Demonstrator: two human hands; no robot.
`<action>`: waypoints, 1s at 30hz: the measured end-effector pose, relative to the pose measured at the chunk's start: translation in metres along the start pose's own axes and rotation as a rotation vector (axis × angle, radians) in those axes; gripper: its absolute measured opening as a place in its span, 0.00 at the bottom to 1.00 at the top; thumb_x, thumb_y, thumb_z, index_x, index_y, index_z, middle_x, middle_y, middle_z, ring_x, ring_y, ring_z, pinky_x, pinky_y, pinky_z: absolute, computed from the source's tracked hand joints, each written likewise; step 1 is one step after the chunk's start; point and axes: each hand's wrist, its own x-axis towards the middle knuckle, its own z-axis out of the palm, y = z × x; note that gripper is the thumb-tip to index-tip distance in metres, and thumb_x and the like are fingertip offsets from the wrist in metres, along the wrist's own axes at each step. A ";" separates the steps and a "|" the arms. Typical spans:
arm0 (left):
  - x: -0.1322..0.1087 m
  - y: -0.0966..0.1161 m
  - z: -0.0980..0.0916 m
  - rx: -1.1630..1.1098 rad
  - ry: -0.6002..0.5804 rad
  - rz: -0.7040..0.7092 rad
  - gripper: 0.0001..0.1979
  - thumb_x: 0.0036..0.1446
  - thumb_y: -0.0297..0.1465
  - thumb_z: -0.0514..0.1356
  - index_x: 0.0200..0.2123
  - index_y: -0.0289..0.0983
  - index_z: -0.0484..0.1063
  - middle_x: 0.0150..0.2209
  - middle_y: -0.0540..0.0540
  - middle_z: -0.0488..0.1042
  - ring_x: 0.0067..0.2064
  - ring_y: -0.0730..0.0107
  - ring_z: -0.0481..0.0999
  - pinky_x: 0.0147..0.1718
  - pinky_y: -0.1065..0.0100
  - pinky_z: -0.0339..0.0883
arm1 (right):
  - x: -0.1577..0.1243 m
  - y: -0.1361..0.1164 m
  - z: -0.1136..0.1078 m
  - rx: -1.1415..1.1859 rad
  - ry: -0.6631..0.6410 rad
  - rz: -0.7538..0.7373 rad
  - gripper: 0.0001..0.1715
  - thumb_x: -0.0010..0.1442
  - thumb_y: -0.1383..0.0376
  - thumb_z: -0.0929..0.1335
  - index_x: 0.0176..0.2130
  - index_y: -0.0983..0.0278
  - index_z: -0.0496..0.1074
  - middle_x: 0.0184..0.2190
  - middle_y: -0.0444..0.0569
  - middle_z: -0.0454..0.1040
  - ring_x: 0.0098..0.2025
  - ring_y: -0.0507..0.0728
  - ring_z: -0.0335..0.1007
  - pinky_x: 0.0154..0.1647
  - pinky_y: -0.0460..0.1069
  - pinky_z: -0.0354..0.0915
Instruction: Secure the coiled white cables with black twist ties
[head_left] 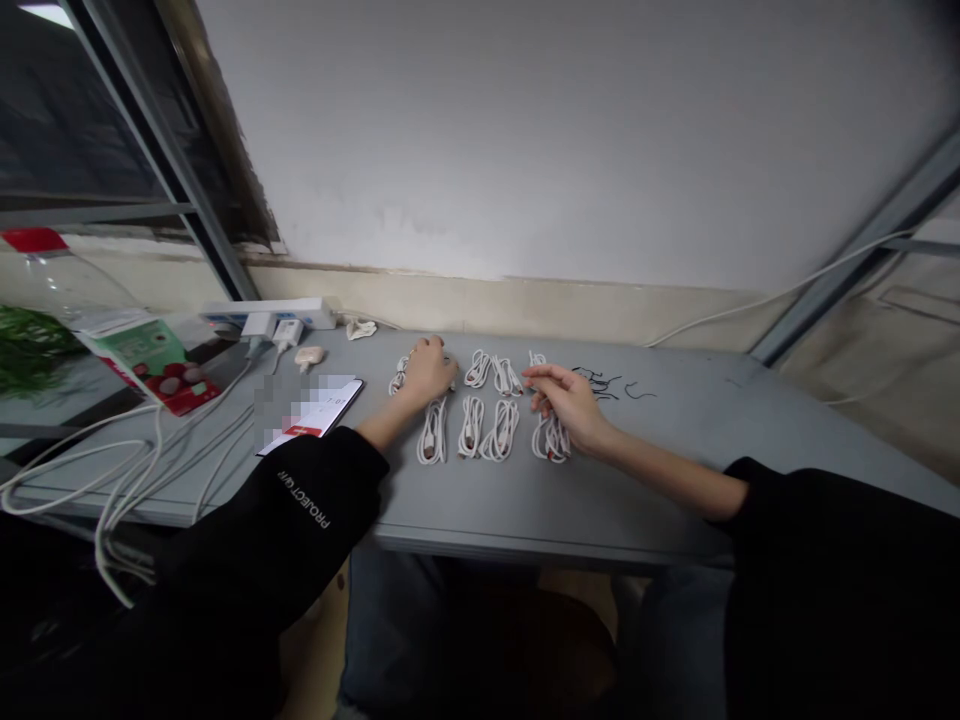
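Several coiled white cables [486, 428] lie in two rows on a grey table [675, 470]. My left hand [427, 370] rests curled, knuckles up, on a coil [399, 376] at the left end of the back row. My right hand [566, 400] lies over the right end of the rows, fingers pinched together near a back-row coil [535, 361], its palm above another coil [551, 440]. What the fingers pinch is too small to make out.
A phone [319, 412] lies left of the cables. Behind it are a white power strip [266, 314] with chargers and loose white cords [127, 470]. A bottle with a red cap [112, 320] lies at far left. Black scribbles [607, 382] mark the table right of the cables.
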 end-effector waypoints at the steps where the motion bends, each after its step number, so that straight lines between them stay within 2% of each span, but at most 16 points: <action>1: -0.001 0.002 0.000 0.035 -0.007 0.005 0.19 0.56 0.29 0.55 0.51 0.28 0.65 0.51 0.28 0.68 0.55 0.48 0.69 0.53 0.57 0.60 | 0.000 0.000 0.000 -0.004 0.000 0.002 0.08 0.50 0.65 0.66 0.33 0.63 0.72 0.32 0.48 0.73 0.22 0.48 0.63 0.20 0.48 0.52; 7: -0.007 0.009 0.000 0.175 -0.055 0.035 0.20 0.57 0.30 0.55 0.53 0.32 0.66 0.52 0.33 0.69 0.55 0.51 0.69 0.53 0.58 0.61 | 0.001 0.001 -0.001 -0.020 -0.003 0.004 0.09 0.51 0.65 0.65 0.34 0.64 0.72 0.32 0.48 0.73 0.21 0.47 0.62 0.18 0.46 0.53; 13: -0.008 0.013 0.001 0.094 -0.076 0.346 0.19 0.56 0.32 0.58 0.51 0.35 0.68 0.52 0.38 0.71 0.55 0.54 0.67 0.54 0.58 0.59 | 0.004 0.004 -0.004 0.009 0.017 -0.022 0.07 0.51 0.65 0.66 0.33 0.63 0.72 0.32 0.48 0.73 0.20 0.47 0.62 0.17 0.45 0.52; 15: -0.010 0.016 -0.001 0.096 -0.098 0.399 0.17 0.56 0.33 0.57 0.49 0.36 0.70 0.51 0.39 0.72 0.55 0.53 0.67 0.53 0.56 0.59 | 0.005 0.005 -0.005 0.006 0.018 -0.038 0.08 0.51 0.65 0.66 0.33 0.63 0.72 0.32 0.47 0.73 0.20 0.47 0.62 0.17 0.45 0.52; 18: -0.014 0.020 -0.006 0.123 -0.138 0.420 0.14 0.56 0.32 0.57 0.46 0.36 0.72 0.47 0.40 0.74 0.53 0.52 0.68 0.51 0.53 0.57 | 0.006 0.006 -0.006 -0.018 0.000 -0.070 0.08 0.52 0.64 0.66 0.34 0.64 0.72 0.32 0.47 0.73 0.20 0.47 0.62 0.17 0.45 0.53; 23: -0.015 0.021 -0.009 0.116 -0.283 0.409 0.09 0.54 0.32 0.58 0.38 0.37 0.74 0.39 0.44 0.77 0.45 0.57 0.72 0.48 0.53 0.55 | 0.001 0.005 -0.004 -0.111 -0.044 -0.172 0.09 0.55 0.62 0.66 0.35 0.64 0.72 0.28 0.46 0.72 0.21 0.48 0.60 0.21 0.46 0.55; 27: -0.012 0.019 -0.005 0.097 -0.287 0.391 0.09 0.54 0.33 0.58 0.37 0.37 0.75 0.39 0.44 0.77 0.43 0.58 0.72 0.47 0.54 0.54 | -0.004 0.004 -0.005 -0.250 -0.111 -0.309 0.11 0.58 0.60 0.64 0.36 0.64 0.73 0.26 0.45 0.70 0.22 0.49 0.59 0.23 0.47 0.56; 30: -0.011 0.019 -0.002 0.081 -0.285 0.366 0.09 0.53 0.32 0.58 0.37 0.37 0.75 0.38 0.44 0.78 0.41 0.60 0.73 0.47 0.53 0.54 | -0.007 0.001 -0.011 -0.420 -0.163 -0.409 0.13 0.60 0.61 0.62 0.37 0.63 0.74 0.30 0.47 0.72 0.24 0.50 0.59 0.24 0.48 0.55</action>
